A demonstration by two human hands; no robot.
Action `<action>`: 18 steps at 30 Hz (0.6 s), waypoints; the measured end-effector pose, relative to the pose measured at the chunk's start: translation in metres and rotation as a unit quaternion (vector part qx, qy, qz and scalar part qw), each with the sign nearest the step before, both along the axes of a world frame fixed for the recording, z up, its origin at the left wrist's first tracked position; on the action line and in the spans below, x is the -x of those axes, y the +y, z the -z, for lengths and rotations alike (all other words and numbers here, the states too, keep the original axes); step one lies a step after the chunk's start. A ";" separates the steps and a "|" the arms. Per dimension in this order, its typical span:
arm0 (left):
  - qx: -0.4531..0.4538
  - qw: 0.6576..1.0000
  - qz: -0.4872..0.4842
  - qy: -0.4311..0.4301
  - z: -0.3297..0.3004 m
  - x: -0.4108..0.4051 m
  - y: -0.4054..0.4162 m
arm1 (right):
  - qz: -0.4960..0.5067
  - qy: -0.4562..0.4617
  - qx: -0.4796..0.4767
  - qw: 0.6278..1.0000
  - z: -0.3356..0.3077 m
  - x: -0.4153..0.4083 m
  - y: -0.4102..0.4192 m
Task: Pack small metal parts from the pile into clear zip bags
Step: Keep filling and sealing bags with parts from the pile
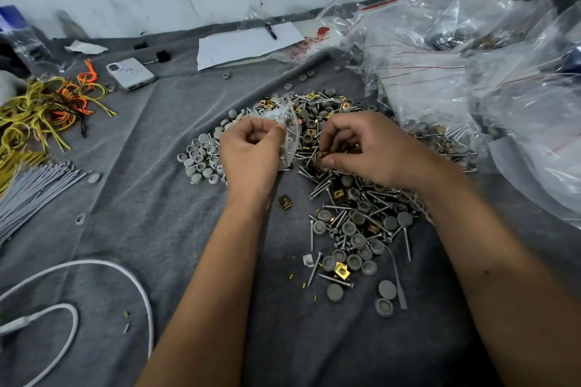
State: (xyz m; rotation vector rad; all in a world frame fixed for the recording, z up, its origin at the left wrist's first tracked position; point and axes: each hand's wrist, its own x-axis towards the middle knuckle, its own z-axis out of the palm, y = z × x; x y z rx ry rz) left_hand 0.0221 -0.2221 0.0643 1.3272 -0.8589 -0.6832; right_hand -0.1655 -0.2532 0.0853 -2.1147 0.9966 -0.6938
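A pile (pixel 352 214) of silver screws, grey round caps and brass square clips spreads over the grey cloth (pixel 157 198) in the middle of the view. My left hand (pixel 251 154) is closed around a small clear zip bag (pixel 290 126), whose mouth points right. My right hand (pixel 374 151) hovers just right of the bag, above the pile, pinching a brass clip (pixel 322 159) between thumb and fingers. A separate heap of grey caps (pixel 201 160) lies left of my left hand.
Stacks of clear zip bags (pixel 440 78), some filled, crowd the right side. A phone (pixel 130 72), paper sheet (pixel 248 41) and pen lie at the back. Yellow and orange ties (pixel 47 107), grey zip ties (pixel 34 192) and a white cable (pixel 94 267) occupy the left.
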 end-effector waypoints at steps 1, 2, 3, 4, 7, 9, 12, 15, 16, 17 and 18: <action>-0.003 1.000 0.008 0.000 0.000 0.000 0.000 | -0.003 -0.014 -0.006 1.000 0.000 0.000 0.000; -0.006 1.000 0.014 -0.001 0.000 0.001 0.000 | -0.007 -0.027 -0.014 1.000 0.000 -0.001 0.000; -0.008 1.000 0.019 -0.004 0.001 0.001 0.000 | -0.010 -0.036 -0.019 0.999 0.000 -0.001 0.001; -0.009 1.000 0.022 -0.010 0.001 0.001 0.000 | -0.013 -0.037 -0.021 0.999 -0.001 -0.001 0.001; -0.007 0.999 0.026 -0.020 0.001 0.001 0.000 | -0.006 -0.018 -0.022 1.000 0.002 -0.002 0.001; -0.007 0.999 0.024 -0.023 0.001 0.000 0.000 | 0.008 -0.006 -0.004 1.000 0.004 -0.004 0.001; -0.008 0.999 0.023 -0.021 0.001 0.000 0.001 | -0.013 0.000 0.017 1.000 0.000 0.002 0.000; -0.011 0.999 0.024 -0.027 0.001 0.000 0.002 | -0.070 0.104 0.014 0.992 -0.004 0.013 -0.002; -0.012 0.999 0.024 -0.028 0.001 -0.001 0.002 | -0.081 0.131 0.013 0.988 -0.004 0.014 -0.003; -0.013 0.999 0.023 -0.029 0.001 -0.001 0.002 | -0.089 0.145 0.005 0.985 -0.005 0.015 -0.003; -0.014 0.999 0.022 -0.031 0.001 -0.001 0.001 | -0.094 0.150 -0.008 0.984 -0.004 0.015 -0.004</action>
